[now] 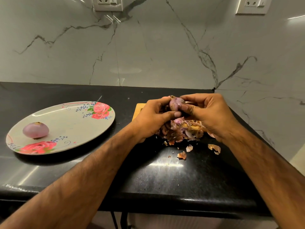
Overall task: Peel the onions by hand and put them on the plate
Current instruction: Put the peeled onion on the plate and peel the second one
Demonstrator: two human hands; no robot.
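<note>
Bare counter (pixel 126 111) lies open between the plate (pixel 71 123) and the peel heap (pixel 179 133); wall (pixel 148 55) stands behind

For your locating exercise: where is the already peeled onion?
Head view, left side: the peeled onion lies on the floral plate, near its left rim.

1. One head-worn camera looks forward and down over the person's forearms onto the black worktop (pixel 165 171).
2. It is near: the left hand (pixel 153 119) and right hand (pixel 209 116) sit mid-frame, gripping an onion (pixel 176 103).
3. Its wide angle also takes in the marble wall (pixel 148 47) up to the sockets (pixel 107 3).
</note>
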